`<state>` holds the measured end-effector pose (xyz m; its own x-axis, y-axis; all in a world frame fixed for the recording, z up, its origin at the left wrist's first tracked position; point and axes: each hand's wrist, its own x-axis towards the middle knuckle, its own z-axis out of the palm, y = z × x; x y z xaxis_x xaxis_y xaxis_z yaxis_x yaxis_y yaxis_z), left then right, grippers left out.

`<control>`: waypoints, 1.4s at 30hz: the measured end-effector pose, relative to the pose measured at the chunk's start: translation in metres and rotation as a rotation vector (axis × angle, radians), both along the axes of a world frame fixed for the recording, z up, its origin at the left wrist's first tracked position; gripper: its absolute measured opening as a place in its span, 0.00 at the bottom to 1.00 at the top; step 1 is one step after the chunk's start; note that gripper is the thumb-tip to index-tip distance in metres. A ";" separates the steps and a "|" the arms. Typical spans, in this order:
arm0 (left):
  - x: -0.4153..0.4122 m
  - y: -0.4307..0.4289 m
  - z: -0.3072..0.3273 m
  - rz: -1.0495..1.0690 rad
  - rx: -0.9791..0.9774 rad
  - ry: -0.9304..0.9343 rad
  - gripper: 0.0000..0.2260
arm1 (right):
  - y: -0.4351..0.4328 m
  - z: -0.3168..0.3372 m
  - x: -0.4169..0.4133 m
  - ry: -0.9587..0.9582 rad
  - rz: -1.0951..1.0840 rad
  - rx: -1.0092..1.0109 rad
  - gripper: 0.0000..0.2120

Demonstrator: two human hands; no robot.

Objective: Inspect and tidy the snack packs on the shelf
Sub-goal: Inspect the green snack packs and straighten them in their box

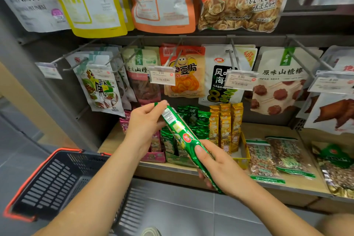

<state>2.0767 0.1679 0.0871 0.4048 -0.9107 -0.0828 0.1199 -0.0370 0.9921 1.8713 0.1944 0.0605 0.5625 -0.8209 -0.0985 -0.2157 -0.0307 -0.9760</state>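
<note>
My right hand (220,166) grips the lower end of the green snack pack (183,136), and my left hand (143,122) pinches its top corner. The pack is tilted, in front of the wooden shelf (254,130). Boxed green packs (193,119) sit behind the pack, yellow packs (226,124) to its right, black basket (47,182) to its lower left.

Top pouches (164,5) cropped, price labels (162,77) illegible

A long green snack pack (179,136) (white barcode label near its upper end) slants above the shelf's (268,130) front edge, left hand (145,120) pinching its top, right hand (220,166) gripping its bottom. Behind it, green packs (192,118) and yellow packs (225,125) stand upright.
</note>
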 end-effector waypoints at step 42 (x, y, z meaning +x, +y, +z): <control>-0.055 0.027 -0.014 -0.540 0.171 -0.374 0.18 | -0.033 0.010 -0.016 -0.460 -0.437 0.142 0.11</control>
